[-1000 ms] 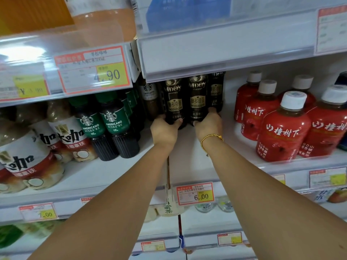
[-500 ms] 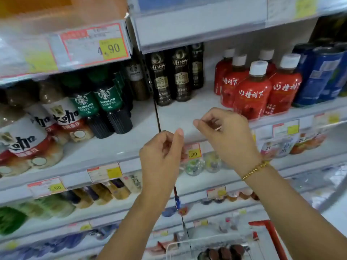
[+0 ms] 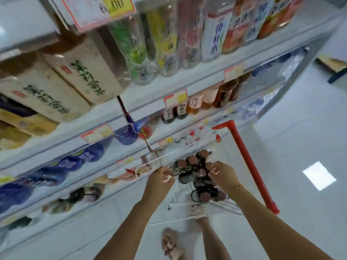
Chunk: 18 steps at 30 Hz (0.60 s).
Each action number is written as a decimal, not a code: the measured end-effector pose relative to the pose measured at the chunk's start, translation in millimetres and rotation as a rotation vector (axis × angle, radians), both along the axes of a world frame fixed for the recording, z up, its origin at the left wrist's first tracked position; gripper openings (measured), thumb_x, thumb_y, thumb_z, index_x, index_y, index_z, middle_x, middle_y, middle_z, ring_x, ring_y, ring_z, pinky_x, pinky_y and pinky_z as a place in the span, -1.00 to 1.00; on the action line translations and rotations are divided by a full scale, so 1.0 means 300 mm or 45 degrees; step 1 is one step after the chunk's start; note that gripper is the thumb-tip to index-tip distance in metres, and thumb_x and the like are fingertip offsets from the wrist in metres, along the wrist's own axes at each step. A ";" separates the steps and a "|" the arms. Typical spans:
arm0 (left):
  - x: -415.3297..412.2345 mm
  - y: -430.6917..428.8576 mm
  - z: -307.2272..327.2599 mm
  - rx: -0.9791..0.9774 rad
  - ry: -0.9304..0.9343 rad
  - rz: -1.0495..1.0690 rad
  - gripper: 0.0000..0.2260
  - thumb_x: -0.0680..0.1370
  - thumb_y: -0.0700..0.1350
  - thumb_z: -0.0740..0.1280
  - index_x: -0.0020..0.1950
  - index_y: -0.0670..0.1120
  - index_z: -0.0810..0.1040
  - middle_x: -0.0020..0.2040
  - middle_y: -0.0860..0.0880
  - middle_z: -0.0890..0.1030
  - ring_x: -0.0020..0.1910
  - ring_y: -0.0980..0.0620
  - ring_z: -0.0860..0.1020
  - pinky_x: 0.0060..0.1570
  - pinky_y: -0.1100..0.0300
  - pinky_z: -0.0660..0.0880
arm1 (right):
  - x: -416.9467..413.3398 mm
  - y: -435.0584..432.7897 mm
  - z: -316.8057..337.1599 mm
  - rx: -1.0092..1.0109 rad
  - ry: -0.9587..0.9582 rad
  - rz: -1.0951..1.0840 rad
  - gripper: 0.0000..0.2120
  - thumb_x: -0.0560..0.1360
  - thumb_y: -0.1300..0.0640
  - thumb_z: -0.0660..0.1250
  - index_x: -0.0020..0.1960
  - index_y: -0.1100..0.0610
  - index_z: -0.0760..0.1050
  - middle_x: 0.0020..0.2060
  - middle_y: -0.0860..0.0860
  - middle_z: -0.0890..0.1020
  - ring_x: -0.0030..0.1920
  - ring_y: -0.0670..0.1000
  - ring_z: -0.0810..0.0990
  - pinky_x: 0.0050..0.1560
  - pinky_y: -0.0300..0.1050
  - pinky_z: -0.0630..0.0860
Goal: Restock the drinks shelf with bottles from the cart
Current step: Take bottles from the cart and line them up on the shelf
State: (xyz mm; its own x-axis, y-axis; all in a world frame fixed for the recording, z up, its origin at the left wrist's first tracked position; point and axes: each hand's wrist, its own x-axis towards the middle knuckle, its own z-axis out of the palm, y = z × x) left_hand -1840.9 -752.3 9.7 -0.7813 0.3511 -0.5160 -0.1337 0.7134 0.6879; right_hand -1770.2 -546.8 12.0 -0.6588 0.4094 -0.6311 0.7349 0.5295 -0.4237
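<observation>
Several dark bottles with brown caps [image 3: 192, 160] stand packed in a white wire cart [image 3: 148, 163] with a red handle [image 3: 250, 167], low in the middle of the view. My left hand [image 3: 159, 182] is at the cart's left rim, fingers curled beside a bottle. Over the caps on the right side of the cluster, my right hand [image 3: 223, 175], with a gold bracelet on its wrist, has its fingers bent down. Motion blur hides whether either hand grips a bottle. The drinks shelves [image 3: 169, 87] rise to the left and above.
Lower shelves hold clear bottles [image 3: 142, 53], pale cartons [image 3: 80, 79] and blue-labelled bottles [image 3: 62, 166], with price tags [image 3: 175, 97] along the edges. My sandalled feet [image 3: 170, 243] stand on white floor tiles beside the cart. Open floor lies to the right.
My view has swung down from the upper shelf to the cart. Both hands have dropped from shelf height, empty, onto the bottles in the cart.
</observation>
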 end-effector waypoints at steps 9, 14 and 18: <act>0.026 0.187 -0.464 -0.112 -0.058 -0.299 -0.70 0.47 -0.26 0.36 0.20 -0.15 0.55 0.16 -0.10 0.60 0.14 -0.07 0.56 0.09 0.25 0.42 | 0.175 -0.071 -0.485 0.015 -0.184 0.189 -0.66 0.43 0.02 0.33 0.18 0.09 0.50 0.04 0.13 0.63 0.06 0.16 0.57 0.09 -0.09 0.48; 0.024 0.343 -0.608 -0.262 0.166 -0.509 -0.69 0.51 -0.21 0.30 0.26 -0.11 0.47 0.24 -0.13 0.50 0.17 -0.16 0.51 0.09 0.02 0.45 | 0.184 -0.080 -0.557 -0.002 -0.183 0.265 -0.62 0.46 -0.02 0.34 0.23 0.06 0.43 0.09 0.07 0.55 0.06 0.08 0.56 0.11 -0.10 0.46; 0.042 0.407 -0.651 -0.398 0.281 -0.638 -0.63 0.49 -0.17 0.36 0.28 -0.11 0.39 0.28 -0.14 0.40 0.14 -0.17 0.52 -0.01 -0.03 0.47 | 0.177 -0.088 -0.586 0.052 -0.166 0.284 -0.63 0.48 -0.03 0.32 0.22 0.11 0.41 0.12 0.09 0.50 0.05 0.10 0.57 0.11 -0.05 0.51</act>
